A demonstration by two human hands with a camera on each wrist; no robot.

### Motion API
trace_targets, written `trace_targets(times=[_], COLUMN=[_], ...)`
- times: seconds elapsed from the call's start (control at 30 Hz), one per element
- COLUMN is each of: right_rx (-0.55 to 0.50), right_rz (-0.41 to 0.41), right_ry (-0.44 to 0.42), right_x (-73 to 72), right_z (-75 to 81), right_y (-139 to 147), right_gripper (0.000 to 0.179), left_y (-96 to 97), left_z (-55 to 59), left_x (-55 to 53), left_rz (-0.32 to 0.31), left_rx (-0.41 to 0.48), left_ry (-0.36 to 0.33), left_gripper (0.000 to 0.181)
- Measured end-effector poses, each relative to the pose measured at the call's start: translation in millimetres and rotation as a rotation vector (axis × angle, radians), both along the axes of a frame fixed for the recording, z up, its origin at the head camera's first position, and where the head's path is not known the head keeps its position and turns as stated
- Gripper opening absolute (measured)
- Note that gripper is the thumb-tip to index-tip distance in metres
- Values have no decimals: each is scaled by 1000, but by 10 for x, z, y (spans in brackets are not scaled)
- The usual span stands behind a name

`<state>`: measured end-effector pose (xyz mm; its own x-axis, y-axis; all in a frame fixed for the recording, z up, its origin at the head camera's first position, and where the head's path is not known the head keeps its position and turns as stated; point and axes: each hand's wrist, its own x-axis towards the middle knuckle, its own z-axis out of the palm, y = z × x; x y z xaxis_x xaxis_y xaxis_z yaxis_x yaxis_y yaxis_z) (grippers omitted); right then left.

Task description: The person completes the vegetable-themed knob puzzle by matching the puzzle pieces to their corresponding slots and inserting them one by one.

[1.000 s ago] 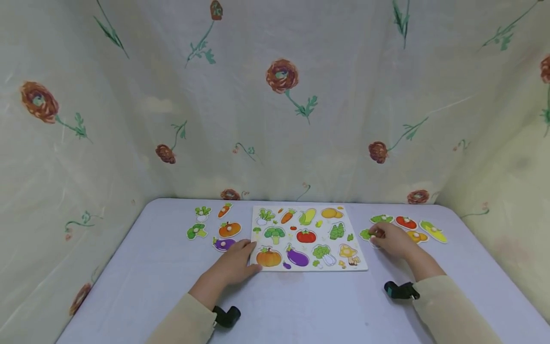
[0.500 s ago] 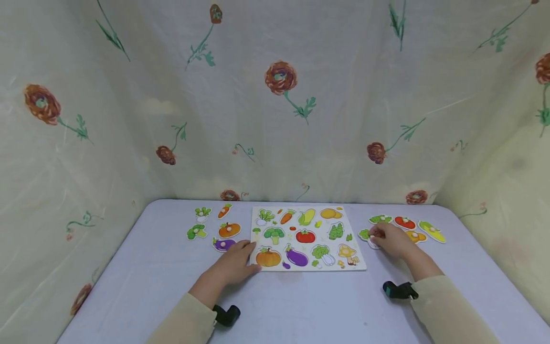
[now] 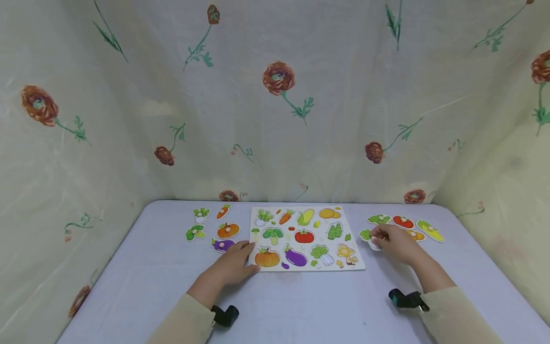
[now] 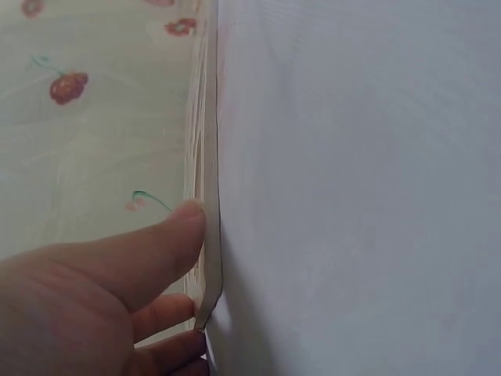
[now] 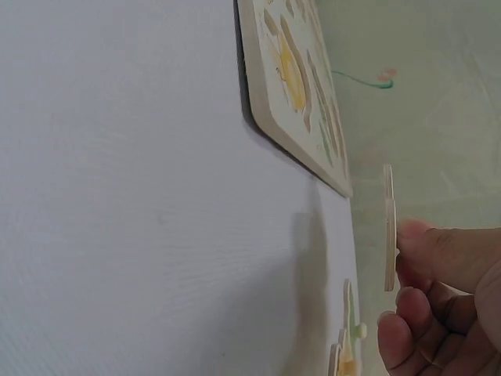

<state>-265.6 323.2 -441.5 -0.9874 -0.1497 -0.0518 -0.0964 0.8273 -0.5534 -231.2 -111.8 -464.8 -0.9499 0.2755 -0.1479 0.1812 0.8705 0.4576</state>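
In the head view, a white vegetable puzzle board (image 3: 320, 239) lies flat at mid-table. My left hand (image 3: 234, 263) rests at its near-left corner, fingers on the left edge and thumb by the front corner. The left wrist view shows the thumb (image 4: 176, 235) against the board's edge (image 4: 211, 157). On the right, my right hand (image 3: 395, 242) pinches a bok choy puzzle piece (image 3: 365, 234) between thumb and fingers. In the right wrist view that piece (image 5: 389, 235) stands edge-on above the table, and its picture side is turned towards my hand.
Left of the board lie radish (image 3: 200, 216), carrot (image 3: 223, 211), broccoli (image 3: 195, 233), pumpkin (image 3: 232, 231) and eggplant (image 3: 220, 245) pieces. Near my right hand are green (image 3: 379, 219), tomato (image 3: 403, 221), potato (image 3: 417, 235) and corn (image 3: 431, 231) pieces. A floral curtain (image 3: 275, 134) stands behind the table.
My right wrist has shifted slightly right and nearer to me, with the fingers still on the bok choy piece. The left hand stays at the board. The head view has shifted a little.
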Motion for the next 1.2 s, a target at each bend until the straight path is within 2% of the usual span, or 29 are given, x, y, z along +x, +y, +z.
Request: trace_targets(times=[0.33, 0.7, 1.0, 1.2], right_rx=[9, -6, -19, -31], right_rz=[38, 87, 150, 168], right_ry=[44, 22, 25, -5], right_x=[162, 190, 152, 130], right_z=[166, 314, 278, 203], right_y=[-237, -547, -797, -905], right_gripper=[18, 12, 7, 6], left_y=[-32, -38, -41, -31], left_z=[-19, -15, -10, -20], left_x=[-6, -22, -35, -36], left_rz=[-1, -6, -13, -13], left_rx=[6, 2, -5, 1], left_ry=[-18, -25, -31, -33], left_gripper=[73, 73, 73, 73])
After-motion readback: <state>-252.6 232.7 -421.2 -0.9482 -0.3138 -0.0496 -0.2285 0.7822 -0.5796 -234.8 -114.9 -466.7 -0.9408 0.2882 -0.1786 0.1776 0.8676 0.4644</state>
